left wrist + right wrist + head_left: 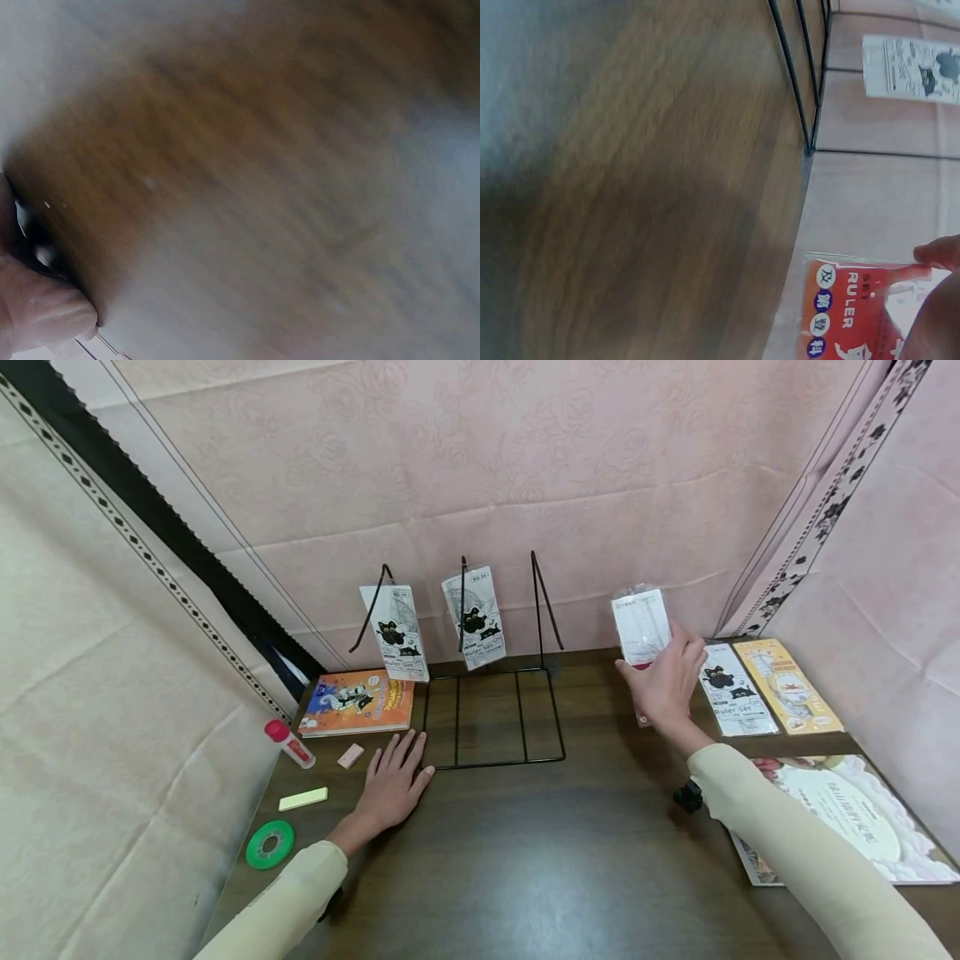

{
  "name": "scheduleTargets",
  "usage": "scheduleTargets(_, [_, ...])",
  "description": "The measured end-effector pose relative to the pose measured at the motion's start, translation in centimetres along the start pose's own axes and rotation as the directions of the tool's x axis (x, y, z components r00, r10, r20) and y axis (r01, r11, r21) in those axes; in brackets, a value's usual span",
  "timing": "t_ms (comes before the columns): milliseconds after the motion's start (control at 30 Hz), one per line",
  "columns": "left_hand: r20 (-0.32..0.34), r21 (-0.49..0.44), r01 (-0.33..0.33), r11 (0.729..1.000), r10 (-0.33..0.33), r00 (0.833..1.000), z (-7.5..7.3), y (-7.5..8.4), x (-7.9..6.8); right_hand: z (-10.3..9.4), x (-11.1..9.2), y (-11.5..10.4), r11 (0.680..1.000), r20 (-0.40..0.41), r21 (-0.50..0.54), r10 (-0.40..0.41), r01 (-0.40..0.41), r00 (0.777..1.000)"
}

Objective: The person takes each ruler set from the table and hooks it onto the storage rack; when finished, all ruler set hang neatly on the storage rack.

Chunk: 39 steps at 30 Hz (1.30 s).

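My right hand (670,677) pinches a clear-wrapped ruler set packet (642,625) over the back right of the table, its white side toward the head camera. In the right wrist view, the packet's red and orange side (847,307) shows, with the thumb at its edge. My left hand (392,789) lies on the table with fingers spread, fingertips right at the front left corner of a black wire display rack (501,765). Two ruler set packets hang from the rack's hooks, one on the left (397,631) and one in the middle (475,618); the right hook is bare.
At left are an orange book (356,702), a red-capped glue stick (291,743), a pink eraser (350,756), a pale yellow bar (303,799) and a green ring (258,852). Right: another ruler set packet (738,689), a yellow packet (789,685), a floral-covered book (840,810). Cloth walls surround the table.
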<state>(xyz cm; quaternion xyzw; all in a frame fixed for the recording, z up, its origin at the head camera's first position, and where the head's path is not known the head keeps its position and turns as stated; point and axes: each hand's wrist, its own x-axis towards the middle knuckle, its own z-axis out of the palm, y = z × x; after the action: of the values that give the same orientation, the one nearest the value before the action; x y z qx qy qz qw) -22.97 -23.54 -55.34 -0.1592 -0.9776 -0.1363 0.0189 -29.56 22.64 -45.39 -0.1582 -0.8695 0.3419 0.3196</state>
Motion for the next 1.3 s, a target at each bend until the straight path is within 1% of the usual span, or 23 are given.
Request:
scheduleTargets(133, [-0.016, -0.011, -0.004, 1.000, 0.004, 1.000, 0.1, -0.1, -0.1, -0.1, -0.8, -0.9, 0.995, -0.061, 0.075, -0.067, 0.071, 0.996])
scheduleTargets(233, [-0.021, -0.013, -0.005, 1.000, 0.005, 1.000, 0.1, -0.1, -0.1, -0.2, -1.5, -1.5, 0.980, -0.105, 0.139, -0.127, 0.141, 0.986])
scheduleTargets(333, [-0.021, -0.011, -0.005, 1.000, 0.005, 1.000, -0.1, 0.2, -0.1, -0.4, -2.2, -1.9, 0.957, -0.145, 0.192, -0.191, 0.217, 0.971])
scheduleTargets(500, [-0.036, 0.001, -0.010, 1.000, 0.010, 0.999, -0.7, 0.7, -0.2, -0.6, -3.6, -2.4, 0.909, -0.201, 0.243, -0.294, 0.338, 0.934])
scheduleTargets(600, [-0.046, 0.005, -0.011, 1.000, 0.012, 0.999, -0.8, 0.9, -0.2, -0.7, -4.4, -2.5, 0.882, -0.219, 0.273, -0.332, 0.384, 0.918])
scheduleTargets(700, [-0.035, 0.004, -0.013, 1.000, 0.013, 0.999, -0.7, 0.8, -0.2, -0.9, -5.0, -2.7, 0.856, -0.239, 0.300, -0.360, 0.422, 0.902])
scheduleTargets(800, [-0.034, -0.007, -0.017, 1.000, 0.017, 0.999, -0.5, 0.6, 0.0, -0.9, -5.4, -2.7, 0.826, -0.273, 0.316, -0.391, 0.466, 0.879])
scheduleTargets(933, [-0.038, -0.004, -0.015, 1.000, 0.014, 0.999, -0.3, 0.4, 0.0, -0.9, -6.0, -2.6, 0.783, -0.331, 0.331, -0.427, 0.527, 0.842])
scheduleTargets(1167, [-0.027, 0.004, -0.005, 1.000, 0.005, 1.000, -0.1, 0.2, 0.0, -0.6, -6.6, -2.5, 0.711, -0.392, 0.343, -0.486, 0.614, 0.781])
scheduleTargets(1300, [-0.018, 0.000, -0.001, 1.000, 0.001, 1.000, -0.1, 0.3, -0.1, -0.5, -6.8, -2.5, 0.674, -0.425, 0.355, -0.501, 0.648, 0.754])
